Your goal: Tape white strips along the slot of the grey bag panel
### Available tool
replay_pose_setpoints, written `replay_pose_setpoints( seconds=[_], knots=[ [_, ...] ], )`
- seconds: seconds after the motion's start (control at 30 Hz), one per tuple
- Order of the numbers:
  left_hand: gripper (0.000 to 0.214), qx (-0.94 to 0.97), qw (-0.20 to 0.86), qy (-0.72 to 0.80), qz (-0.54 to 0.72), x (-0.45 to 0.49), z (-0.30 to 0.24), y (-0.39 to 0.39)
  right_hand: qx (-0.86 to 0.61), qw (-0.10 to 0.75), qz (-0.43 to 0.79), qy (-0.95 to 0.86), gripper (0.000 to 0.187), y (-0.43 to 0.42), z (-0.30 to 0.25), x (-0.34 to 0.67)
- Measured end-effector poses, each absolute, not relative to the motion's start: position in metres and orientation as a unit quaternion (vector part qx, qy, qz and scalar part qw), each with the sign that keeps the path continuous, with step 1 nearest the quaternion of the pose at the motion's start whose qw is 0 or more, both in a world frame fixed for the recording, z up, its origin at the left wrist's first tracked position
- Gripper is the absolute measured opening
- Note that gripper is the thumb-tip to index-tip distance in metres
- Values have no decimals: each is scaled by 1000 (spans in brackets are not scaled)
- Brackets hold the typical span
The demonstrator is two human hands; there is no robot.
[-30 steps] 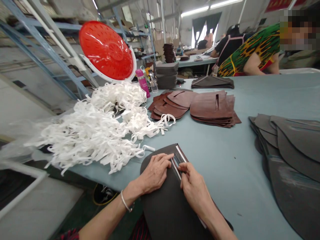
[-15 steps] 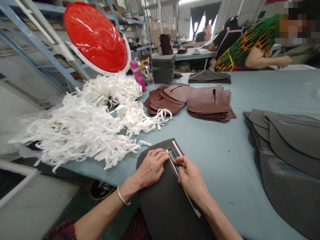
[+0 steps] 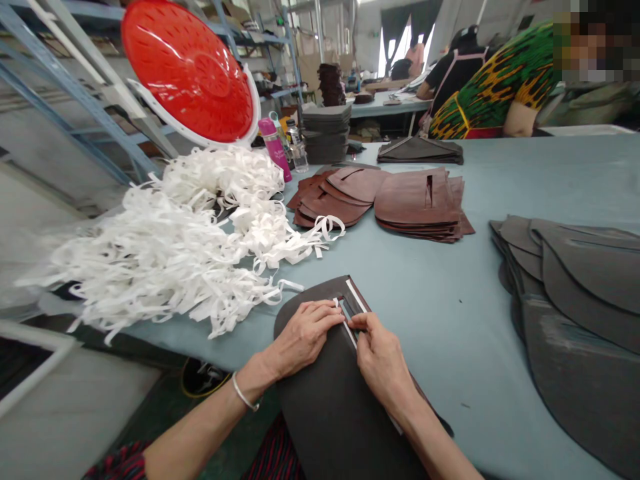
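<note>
Two hands at work on one dark leather piece (image 3: 325,400) lying at the near edge of the blue-grey table (image 3: 440,307): left hand (image 3: 300,337) pressed flat, fingers spread beside the slot; right hand (image 3: 380,360) pinched narrow on a white strip (image 3: 356,295), apparently along the slot edge. White strip heap (image 3: 175,247) to the left, brown leather stacks (image 3: 380,200) beyond, grey pieces (image 3: 575,300) well apart on the right.

Two brown leather stacks (image 3: 380,200) sit mid-table, one grey stack (image 3: 575,300) at the right edge, one white strip heap (image 3: 175,247) at the left edge, and two bottles (image 3: 285,147) and one red basin (image 3: 190,70) at the far-left corner.
</note>
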State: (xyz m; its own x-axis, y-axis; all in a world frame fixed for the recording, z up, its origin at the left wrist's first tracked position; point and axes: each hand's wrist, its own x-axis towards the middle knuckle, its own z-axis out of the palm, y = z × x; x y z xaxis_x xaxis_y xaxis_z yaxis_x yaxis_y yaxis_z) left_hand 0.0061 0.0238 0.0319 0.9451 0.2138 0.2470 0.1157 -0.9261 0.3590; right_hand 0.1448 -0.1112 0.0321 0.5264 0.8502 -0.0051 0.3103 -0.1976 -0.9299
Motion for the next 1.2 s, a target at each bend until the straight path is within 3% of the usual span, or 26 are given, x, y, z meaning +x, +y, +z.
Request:
replay_pose_setpoints(
  seconds=[0.43,0.6,0.83,0.97,1.2],
  knots=[
    [41,971,171,105,132,7,32,16,-718,504,323,-356,26,-110,31,144],
    [37,981,100,116,119,12,30,6,-711,510,331,-353,24,-108,31,143],
    [40,970,108,150,156,11,21,-4,-604,575,508,-217,22,-124,55,172],
    [38,966,143,142,165,9,18,1,-650,594,431,-197,21,-158,54,188],
    [35,956,176,146,184,8,27,-29,-757,469,295,-347,17,-212,42,182]
  ],
)
